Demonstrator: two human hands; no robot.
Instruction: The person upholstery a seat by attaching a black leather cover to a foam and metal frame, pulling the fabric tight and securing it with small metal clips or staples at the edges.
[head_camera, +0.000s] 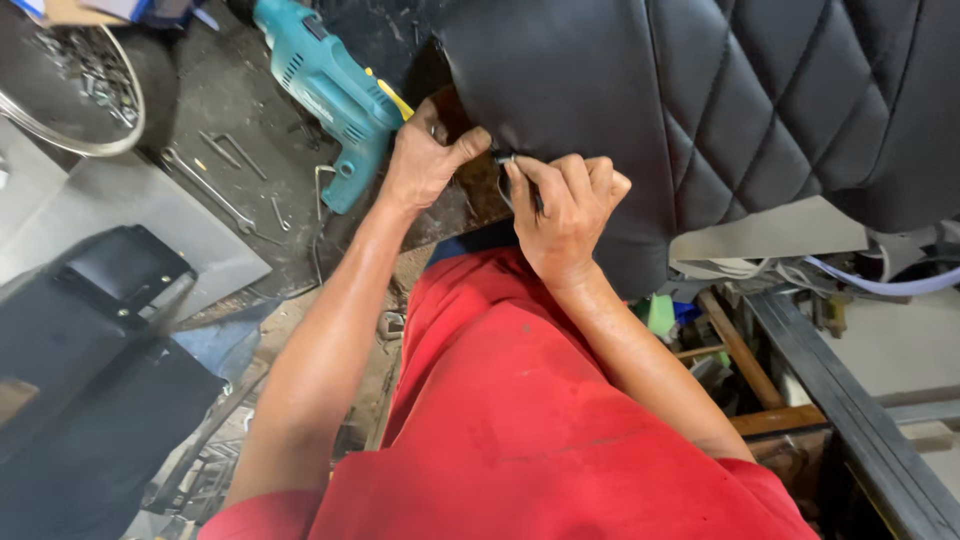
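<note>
Both hands pinch the black cover edge, drill close

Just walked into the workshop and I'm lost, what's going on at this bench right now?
A person in red clothing is working at the edge of a black quilted vinyl seat cover. The left hand pinches the cover's edge, while the right hand presses a small dark tool against the same spot. A teal electric drill lies untouched on the dark bench just beyond the left hand, with loose metal wrenches nearby.
</note>
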